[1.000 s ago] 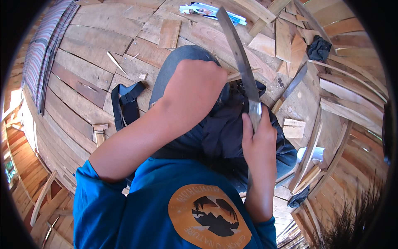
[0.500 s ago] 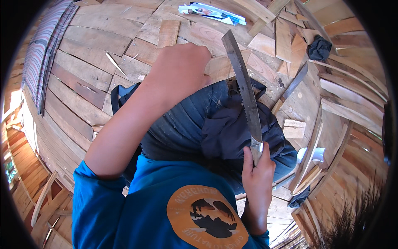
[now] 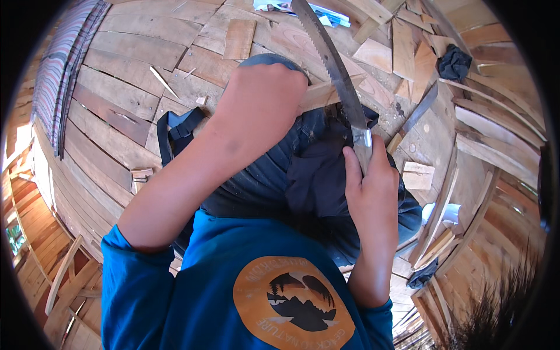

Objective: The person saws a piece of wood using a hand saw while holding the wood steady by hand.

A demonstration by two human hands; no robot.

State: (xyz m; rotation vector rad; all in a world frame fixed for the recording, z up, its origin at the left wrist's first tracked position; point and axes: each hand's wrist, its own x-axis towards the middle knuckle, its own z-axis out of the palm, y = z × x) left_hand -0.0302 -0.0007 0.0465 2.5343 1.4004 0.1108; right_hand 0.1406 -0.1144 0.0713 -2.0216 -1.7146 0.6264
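My right hand [image 3: 373,175] is wrapped around the handle of a hand saw [image 3: 335,67], its thumb along the grip. The curved, toothed blade points up and away, and its lower part crosses a pale wooden board [image 3: 319,96]. Whether the teeth touch the wood I cannot tell. My left hand [image 3: 265,96] is closed in a fist over the board's left end, near my knee, and hides that end. The board lies across in front of my legs, beyond the dark cloth [image 3: 321,169] in my lap.
Wood offcuts [image 3: 402,52] lie scattered on the plank floor [image 3: 140,38]. A long blade with a wooden handle [image 3: 421,112] rests at the right, near a black cloth bundle [image 3: 454,63]. Striped fabric [image 3: 64,70] hangs at the far left. Curved wooden strips [image 3: 496,122] stand along the right.
My right hand has pushed forward with the saw, so the blade now reaches farther away and its base lies closer to the board. My left hand has shifted slightly right.
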